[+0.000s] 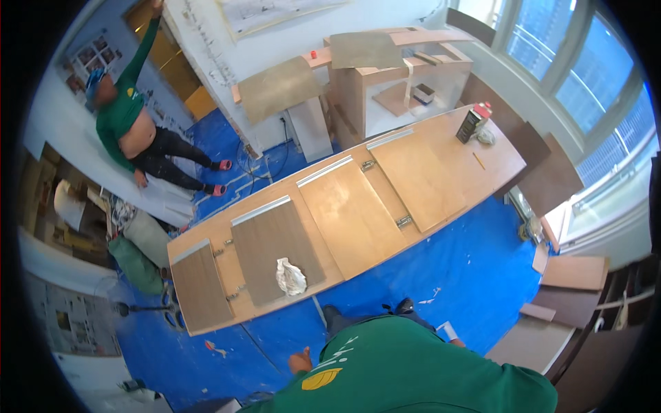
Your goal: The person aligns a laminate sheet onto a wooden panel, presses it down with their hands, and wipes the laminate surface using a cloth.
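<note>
Head view is showing a crumpled white rag (290, 276) lying on the long wooden panel (441, 227), near its left end; soft and light, pinchable anywhere. Left hand (300, 361) is hanging nearest, fingers unclear; right hand hidden.

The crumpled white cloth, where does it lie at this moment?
In the head view the crumpled white cloth lies left of centre, on the lower right corner of a dark wooden door panel resting on the long board.

wood panels (358, 206) matt, smooth | handle strips (323, 170) brushed metal | rag (290, 276) crumpled cloth | floor sheet (468, 268) blue plastic
</note>
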